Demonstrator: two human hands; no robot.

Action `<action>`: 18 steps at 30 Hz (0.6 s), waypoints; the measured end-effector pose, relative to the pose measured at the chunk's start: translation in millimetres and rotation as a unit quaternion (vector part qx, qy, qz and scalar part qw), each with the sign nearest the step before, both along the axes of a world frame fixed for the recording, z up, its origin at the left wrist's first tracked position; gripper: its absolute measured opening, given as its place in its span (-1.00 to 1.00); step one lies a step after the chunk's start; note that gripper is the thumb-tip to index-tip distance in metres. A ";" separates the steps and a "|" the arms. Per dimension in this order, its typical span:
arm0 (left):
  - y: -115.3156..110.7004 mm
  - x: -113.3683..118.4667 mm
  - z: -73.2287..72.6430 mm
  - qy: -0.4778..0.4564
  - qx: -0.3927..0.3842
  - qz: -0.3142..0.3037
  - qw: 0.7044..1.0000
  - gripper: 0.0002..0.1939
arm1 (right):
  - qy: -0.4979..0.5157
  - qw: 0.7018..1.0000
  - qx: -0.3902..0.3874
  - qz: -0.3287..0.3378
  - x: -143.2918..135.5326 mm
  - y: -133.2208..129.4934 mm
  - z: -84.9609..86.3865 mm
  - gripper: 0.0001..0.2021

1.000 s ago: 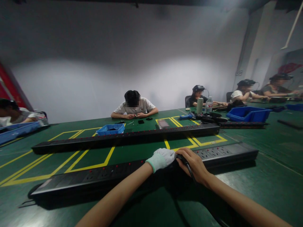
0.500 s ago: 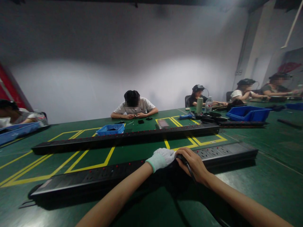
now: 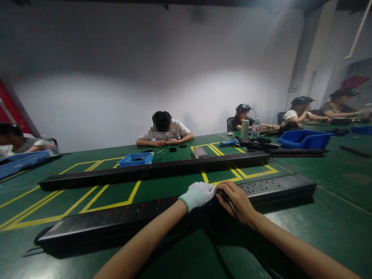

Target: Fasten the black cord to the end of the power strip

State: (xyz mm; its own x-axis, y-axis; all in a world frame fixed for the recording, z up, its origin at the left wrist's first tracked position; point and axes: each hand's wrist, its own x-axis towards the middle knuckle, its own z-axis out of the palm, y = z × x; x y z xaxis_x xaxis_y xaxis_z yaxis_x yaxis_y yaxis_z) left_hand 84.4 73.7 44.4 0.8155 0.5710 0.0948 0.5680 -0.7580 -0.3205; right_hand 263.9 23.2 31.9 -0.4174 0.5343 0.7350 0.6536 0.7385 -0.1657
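A long black power strip (image 3: 279, 188) with red-lit sockets lies slantwise across the table in front of me. My left hand (image 3: 201, 193), in a white glove with a green cuff, is closed over its middle; the fingertips are hidden. Right beside it, touching the glove, my bare right hand (image 3: 236, 199) is closed around the thick end of a black cable (image 3: 232, 207). The cable hangs from under the palm toward the near edge. What its tip meets on the strip is covered by my fingers.
A second power strip (image 3: 162, 168) lies farther back, parallel to the first. Behind it are a small blue tray (image 3: 122, 160), a blue tool (image 3: 229, 143) and a large blue bin (image 3: 305, 140). Yellow tape (image 3: 133, 193) marks the green table. One person (image 3: 164, 130) sits opposite, others at both sides.
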 end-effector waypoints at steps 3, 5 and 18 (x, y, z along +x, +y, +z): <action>-0.6 0.0 0.8 -0.001 -0.001 -0.001 1.000 -0.76 | -0.004 1.000 -0.005 -0.001 0.5 -0.4 0.7 -0.81; -1.2 0.0 1.6 -0.001 -0.001 -0.003 1.000 -0.76 | -0.007 1.000 -0.008 0.000 0.8 -0.4 0.7 -0.82; -0.3 -0.1 -0.2 0.003 0.004 -0.002 1.000 -0.76 | -0.008 1.000 -0.017 0.005 1.7 -0.6 1.0 -0.81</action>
